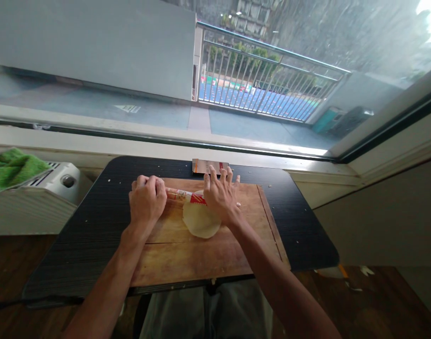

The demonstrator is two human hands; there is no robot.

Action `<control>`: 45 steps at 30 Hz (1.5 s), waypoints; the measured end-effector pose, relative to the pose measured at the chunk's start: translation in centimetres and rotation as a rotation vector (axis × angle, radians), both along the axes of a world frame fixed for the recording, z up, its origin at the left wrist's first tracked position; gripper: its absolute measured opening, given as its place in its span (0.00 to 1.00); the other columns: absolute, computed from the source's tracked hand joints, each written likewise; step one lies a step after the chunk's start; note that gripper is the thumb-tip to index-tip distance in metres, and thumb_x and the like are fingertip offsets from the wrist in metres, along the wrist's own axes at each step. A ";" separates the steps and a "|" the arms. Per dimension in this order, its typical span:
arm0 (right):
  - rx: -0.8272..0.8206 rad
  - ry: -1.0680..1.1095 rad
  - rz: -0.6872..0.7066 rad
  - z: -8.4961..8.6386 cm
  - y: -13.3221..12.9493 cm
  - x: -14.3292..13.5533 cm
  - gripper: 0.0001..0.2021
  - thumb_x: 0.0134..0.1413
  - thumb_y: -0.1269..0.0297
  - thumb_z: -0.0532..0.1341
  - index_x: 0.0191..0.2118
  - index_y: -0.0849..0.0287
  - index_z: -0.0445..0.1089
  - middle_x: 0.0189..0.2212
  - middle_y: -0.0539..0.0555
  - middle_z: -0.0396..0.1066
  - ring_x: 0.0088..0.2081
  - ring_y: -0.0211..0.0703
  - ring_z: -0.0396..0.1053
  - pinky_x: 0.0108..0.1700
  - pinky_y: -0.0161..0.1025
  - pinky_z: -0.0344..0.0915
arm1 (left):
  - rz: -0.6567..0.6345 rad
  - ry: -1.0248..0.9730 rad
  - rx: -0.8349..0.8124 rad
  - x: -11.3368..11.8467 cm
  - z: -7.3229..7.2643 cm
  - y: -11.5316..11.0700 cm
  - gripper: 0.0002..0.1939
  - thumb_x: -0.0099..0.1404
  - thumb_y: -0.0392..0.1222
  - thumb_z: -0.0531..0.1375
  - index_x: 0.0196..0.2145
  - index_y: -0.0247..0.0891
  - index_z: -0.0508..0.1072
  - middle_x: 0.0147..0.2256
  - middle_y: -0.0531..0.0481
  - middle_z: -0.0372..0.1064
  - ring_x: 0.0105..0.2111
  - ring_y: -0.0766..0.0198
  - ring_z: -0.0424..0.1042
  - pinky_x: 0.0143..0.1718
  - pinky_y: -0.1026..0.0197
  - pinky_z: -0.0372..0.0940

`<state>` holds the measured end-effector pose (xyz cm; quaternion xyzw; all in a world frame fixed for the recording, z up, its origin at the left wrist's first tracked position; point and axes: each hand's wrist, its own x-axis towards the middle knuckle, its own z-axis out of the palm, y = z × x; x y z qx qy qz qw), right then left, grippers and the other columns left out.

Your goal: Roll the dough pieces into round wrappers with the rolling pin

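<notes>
A round, flat sheet of pale dough [201,220] lies on a wooden cutting board [187,263]. Across its far part rests a slim rolling pin [182,194] with a red and white printed wrapping. My left hand [147,197] is closed around the pin's left end, off the dough's left side. Over the right part of the pin lies my right hand [220,192], palm down, its fingers stretched out and spread. It covers that stretch of the pin, and a small pale tip shows beside it.
The board sits on a black table [300,226] dotted with small crumbs. Behind it lies a flat brown packet or phone-like object [201,166]. A white appliance [65,181] with a green towel [15,167] stands at the left. A window sill [148,147] borders the table's far side.
</notes>
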<state>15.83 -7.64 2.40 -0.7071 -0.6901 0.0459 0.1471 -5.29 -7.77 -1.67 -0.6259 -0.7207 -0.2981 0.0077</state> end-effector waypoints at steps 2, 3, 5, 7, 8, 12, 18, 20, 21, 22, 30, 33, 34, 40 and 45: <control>0.014 0.001 0.016 -0.3 -0.3 0.0 0.29 0.81 0.54 0.45 0.79 0.53 0.58 0.76 0.67 0.59 0.80 0.66 0.44 0.76 0.80 0.40 | 0.001 -0.006 -0.003 0.0 0.0 0.0 0.21 0.77 0.45 0.47 0.38 0.39 0.78 0.44 0.37 0.73 0.46 0.45 0.72 0.49 0.46 0.69; 0.017 -0.005 0.018 -0.5 -0.6 -0.1 0.29 0.81 0.54 0.45 0.79 0.52 0.58 0.76 0.66 0.59 0.80 0.66 0.44 0.76 0.79 0.39 | 0.001 -0.011 -0.001 0.1 0.0 0.0 0.21 0.77 0.45 0.47 0.38 0.39 0.78 0.44 0.37 0.73 0.46 0.44 0.72 0.49 0.46 0.69; 0.024 -0.028 0.009 -1.0 -1.5 -0.4 0.28 0.81 0.55 0.47 0.79 0.51 0.58 0.76 0.65 0.60 0.80 0.65 0.45 0.77 0.78 0.38 | -0.002 -0.025 0.007 0.0 -0.1 0.0 0.21 0.77 0.45 0.47 0.39 0.39 0.78 0.44 0.37 0.73 0.47 0.44 0.72 0.49 0.45 0.69; 0.043 -0.049 -0.006 -1.4 -2.5 -0.9 0.28 0.81 0.56 0.48 0.79 0.50 0.59 0.75 0.64 0.62 0.79 0.65 0.47 0.77 0.78 0.36 | -0.008 -0.039 0.015 -0.2 -0.3 0.0 0.21 0.77 0.45 0.47 0.39 0.39 0.78 0.44 0.36 0.73 0.47 0.43 0.72 0.51 0.45 0.69; 0.057 -0.054 -0.006 -1.6 -3.0 -1.2 0.28 0.81 0.56 0.49 0.79 0.49 0.59 0.74 0.64 0.63 0.79 0.65 0.48 0.78 0.77 0.36 | -0.010 -0.047 0.019 -0.3 -0.4 0.1 0.21 0.77 0.45 0.47 0.39 0.39 0.78 0.44 0.36 0.73 0.48 0.43 0.72 0.51 0.45 0.69; 0.136 -0.058 0.044 -2.0 -4.7 -1.5 0.27 0.80 0.56 0.51 0.78 0.51 0.61 0.71 0.65 0.66 0.78 0.65 0.49 0.77 0.76 0.42 | -0.042 -0.074 0.033 -0.5 -0.7 0.2 0.20 0.78 0.44 0.46 0.40 0.40 0.78 0.44 0.37 0.74 0.48 0.44 0.72 0.53 0.45 0.69; 0.211 -0.060 0.391 -1.6 -6.4 0.8 0.19 0.77 0.53 0.59 0.64 0.55 0.75 0.68 0.62 0.69 0.78 0.62 0.48 0.80 0.69 0.43 | -0.014 -0.056 -0.014 0.3 0.0 0.3 0.21 0.81 0.45 0.45 0.45 0.39 0.77 0.47 0.36 0.74 0.49 0.43 0.72 0.52 0.44 0.69; 0.221 -0.067 0.444 -1.5 -6.7 1.6 0.14 0.75 0.57 0.62 0.58 0.55 0.77 0.66 0.61 0.71 0.78 0.60 0.49 0.81 0.67 0.41 | -0.003 -0.046 -0.016 0.7 0.4 0.2 0.20 0.81 0.45 0.45 0.48 0.39 0.76 0.49 0.35 0.73 0.51 0.42 0.72 0.53 0.42 0.69; 0.219 -0.074 0.442 -1.5 -6.8 2.0 0.12 0.75 0.60 0.62 0.56 0.56 0.77 0.64 0.61 0.72 0.77 0.60 0.51 0.81 0.67 0.41 | 0.005 -0.043 0.002 0.9 0.7 0.0 0.20 0.81 0.45 0.45 0.50 0.38 0.76 0.51 0.34 0.73 0.53 0.40 0.72 0.54 0.41 0.69; 0.213 -0.085 0.433 -1.6 -6.7 2.3 0.11 0.74 0.63 0.62 0.56 0.57 0.77 0.62 0.62 0.73 0.76 0.59 0.53 0.81 0.67 0.41 | 0.018 -0.040 0.033 1.1 1.1 -0.2 0.20 0.81 0.45 0.46 0.53 0.38 0.76 0.54 0.33 0.72 0.55 0.39 0.71 0.55 0.41 0.68; 0.176 -0.140 0.238 -0.4 -5.2 5.2 0.11 0.76 0.61 0.61 0.53 0.60 0.76 0.55 0.64 0.74 0.59 0.59 0.67 0.68 0.60 0.61 | -0.189 0.099 -0.012 2.1 3.4 -3.9 0.16 0.78 0.48 0.51 0.44 0.39 0.76 0.45 0.38 0.76 0.50 0.43 0.73 0.54 0.44 0.67; 0.190 -0.119 0.175 0.6 -5.0 6.1 0.13 0.78 0.59 0.58 0.55 0.59 0.76 0.55 0.64 0.74 0.56 0.58 0.67 0.63 0.55 0.64 | -0.362 0.189 -0.126 4.0 2.2 -5.8 0.26 0.75 0.60 0.59 0.57 0.38 0.76 0.52 0.34 0.77 0.55 0.38 0.72 0.57 0.40 0.66; 0.199 -0.108 0.170 0.8 -5.0 6.3 0.13 0.78 0.59 0.58 0.56 0.59 0.76 0.55 0.63 0.74 0.56 0.58 0.67 0.62 0.54 0.64 | -0.390 0.188 -0.129 4.7 1.7 -6.3 0.32 0.72 0.64 0.61 0.62 0.39 0.74 0.57 0.33 0.75 0.58 0.37 0.70 0.60 0.38 0.65; 0.222 -0.026 0.177 0.5 -4.9 5.8 0.14 0.79 0.59 0.57 0.57 0.58 0.75 0.55 0.62 0.74 0.58 0.57 0.67 0.63 0.52 0.62 | -0.621 0.143 -0.156 6.4 0.2 -7.1 0.48 0.64 0.65 0.69 0.73 0.40 0.63 0.70 0.30 0.64 0.67 0.33 0.65 0.71 0.32 0.56; 0.221 0.054 0.185 0.2 -4.8 5.4 0.14 0.80 0.59 0.55 0.56 0.58 0.75 0.55 0.63 0.74 0.57 0.56 0.67 0.62 0.52 0.64 | -0.963 0.061 -0.217 4.9 1.5 -5.9 0.49 0.63 0.53 0.70 0.76 0.45 0.56 0.74 0.39 0.60 0.74 0.43 0.59 0.78 0.39 0.52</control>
